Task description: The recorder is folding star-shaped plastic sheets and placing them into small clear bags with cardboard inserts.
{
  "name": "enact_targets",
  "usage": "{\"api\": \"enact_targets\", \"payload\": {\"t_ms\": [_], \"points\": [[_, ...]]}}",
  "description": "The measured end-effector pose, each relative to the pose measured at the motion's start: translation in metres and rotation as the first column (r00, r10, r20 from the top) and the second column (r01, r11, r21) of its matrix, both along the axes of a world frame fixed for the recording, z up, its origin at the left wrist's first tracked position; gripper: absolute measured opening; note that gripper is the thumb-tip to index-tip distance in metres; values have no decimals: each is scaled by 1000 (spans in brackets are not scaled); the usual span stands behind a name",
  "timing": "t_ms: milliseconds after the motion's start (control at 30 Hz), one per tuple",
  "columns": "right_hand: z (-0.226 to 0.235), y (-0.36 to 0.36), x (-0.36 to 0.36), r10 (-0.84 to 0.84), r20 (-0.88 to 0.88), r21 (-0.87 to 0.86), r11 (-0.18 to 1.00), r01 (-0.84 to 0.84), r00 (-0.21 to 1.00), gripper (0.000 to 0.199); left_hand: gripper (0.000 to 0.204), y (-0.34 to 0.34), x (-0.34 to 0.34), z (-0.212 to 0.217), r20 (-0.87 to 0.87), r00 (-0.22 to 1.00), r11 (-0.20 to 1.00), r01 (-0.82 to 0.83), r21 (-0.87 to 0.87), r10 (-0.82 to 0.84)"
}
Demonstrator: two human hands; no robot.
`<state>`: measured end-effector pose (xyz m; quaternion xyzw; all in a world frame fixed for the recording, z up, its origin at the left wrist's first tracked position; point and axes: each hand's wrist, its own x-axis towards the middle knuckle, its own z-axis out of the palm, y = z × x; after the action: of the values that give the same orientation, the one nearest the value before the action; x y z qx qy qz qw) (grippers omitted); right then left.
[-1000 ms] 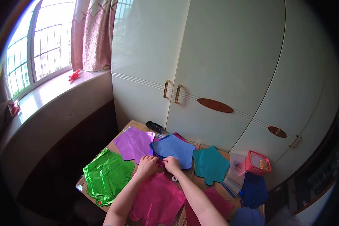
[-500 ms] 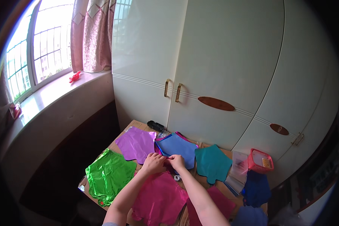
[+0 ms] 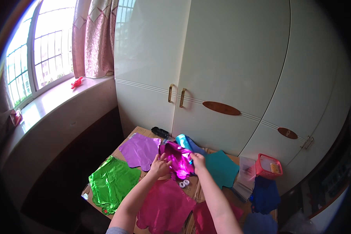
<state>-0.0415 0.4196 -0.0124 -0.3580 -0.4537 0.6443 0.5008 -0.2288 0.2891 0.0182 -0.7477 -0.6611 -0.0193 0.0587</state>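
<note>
My right hand [image 3: 198,162] pinches the right edge of a shiny magenta foil balloon [image 3: 179,158], flat and wrinkled, lifted off the cardboard. My left hand [image 3: 161,165] is at its left side with the fingers apart, against or just beside the foil. Behind them curls a light-blue foil sheet [image 3: 183,141], its lower part hidden. A purple foil balloon [image 3: 141,150] lies flat to the left, a teal one [image 3: 222,167] to the right. Between my forearms is a dark pink balloon [image 3: 165,206]. Two small white rolls [image 3: 184,183] sit just below the lifted foil.
Cardboard [image 3: 142,177] covers the work surface. A crinkled green balloon [image 3: 114,185] lies at the left. On the right are a red plastic basket [image 3: 269,165], clear packets [image 3: 246,175] and a dark blue balloon [image 3: 265,195]. A black object [image 3: 160,132] lies by the white wardrobe [image 3: 152,89].
My hands have parted from close together, the right moving right and the left slightly left. The magenta foil has come up between them, and the blue sheet behind has curled over.
</note>
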Motion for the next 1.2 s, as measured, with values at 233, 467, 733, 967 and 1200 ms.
{"api": "enact_targets", "payload": {"t_ms": [233,467,733,967,1200], "points": [[82,43,78,-251,-189,32,965,261,949,13,48,0,-1,9,44,999,992,3,-125,3],[198,-12,114,-475,-182,534,688,492,861,21,52,2,-8,-12,124,991,996,-43,-84,53],[214,-80,-25,-635,223,966,44,-254,740,12,51,-29,-22,1,324,931,953,-236,191,166],[114,-89,-153,-550,392,843,-106,-528,737,21,47,-93,-116,-19,429,760,775,-604,186,488],[32,-103,-194,-470,661,607,-124,-785,586,7,46,-132,-134,-17,433,735,800,-597,48,522]]}}
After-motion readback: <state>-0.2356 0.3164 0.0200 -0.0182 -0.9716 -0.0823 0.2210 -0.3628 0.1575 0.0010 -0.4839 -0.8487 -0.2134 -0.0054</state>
